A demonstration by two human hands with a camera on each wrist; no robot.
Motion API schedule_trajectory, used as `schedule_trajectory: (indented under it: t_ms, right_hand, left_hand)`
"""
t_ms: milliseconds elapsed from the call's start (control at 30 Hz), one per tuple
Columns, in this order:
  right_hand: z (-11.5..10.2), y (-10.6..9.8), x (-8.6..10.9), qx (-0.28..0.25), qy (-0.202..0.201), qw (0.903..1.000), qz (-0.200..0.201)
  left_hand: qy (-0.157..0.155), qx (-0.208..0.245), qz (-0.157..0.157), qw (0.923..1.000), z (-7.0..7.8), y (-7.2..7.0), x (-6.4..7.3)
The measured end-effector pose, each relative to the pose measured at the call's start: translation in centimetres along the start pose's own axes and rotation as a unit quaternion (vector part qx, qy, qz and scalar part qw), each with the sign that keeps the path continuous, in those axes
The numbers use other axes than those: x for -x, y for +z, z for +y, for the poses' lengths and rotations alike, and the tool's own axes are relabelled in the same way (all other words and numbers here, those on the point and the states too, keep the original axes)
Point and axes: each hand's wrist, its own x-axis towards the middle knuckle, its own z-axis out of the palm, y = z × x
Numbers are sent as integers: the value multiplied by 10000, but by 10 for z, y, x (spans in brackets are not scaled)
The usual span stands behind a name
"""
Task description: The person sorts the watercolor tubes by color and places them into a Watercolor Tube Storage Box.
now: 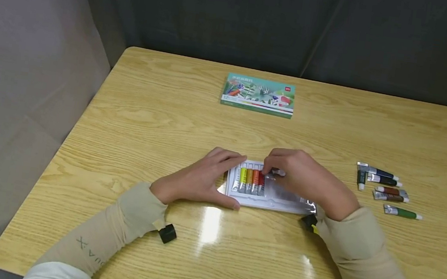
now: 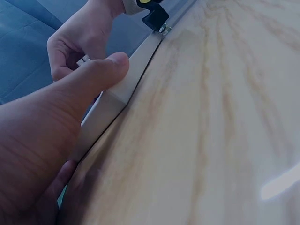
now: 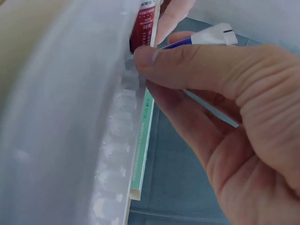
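Nearest the viewer, two beige sleeves reach in over the pale wooden counter (image 1: 232, 263), each with a small black device at the wrist. Just beyond them, at the counter's middle, lies a clear plastic tray (image 1: 283, 201) with moulded slots; its left end holds a row of paint tubes in white, yellow-green, orange and red (image 1: 249, 180), lying side by side and touching. At the tray's left end rests the left hand (image 1: 201, 179), its thumb laid along the near edge and its fingers stretched along the far-left corner, bracing the tray without curling round it. Over the tray's middle sits the right hand (image 1: 303, 176), its thumb and fingers pinching a slim blue paint tube with a white cap (image 3: 206, 40) just beside the red tube; the right wrist view shows the thumb tip pressed near the tray's ridged wall. Further right, well apart from the tray, a loose group of dark paint tubes (image 1: 384, 189) in blue, green and brown lies on the counter. Farthest off, near the far edge, lies a flat green cardboard box with a printed leaf picture (image 1: 258, 95).
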Motion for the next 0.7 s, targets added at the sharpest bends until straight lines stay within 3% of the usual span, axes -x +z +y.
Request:
schedule_trajectory:
  t_ms: [700]
  right_hand:
    - [-8,-3,1,609,67,9976,-319]
  left_hand:
    - [2,20,7,10000,1,-1,0]
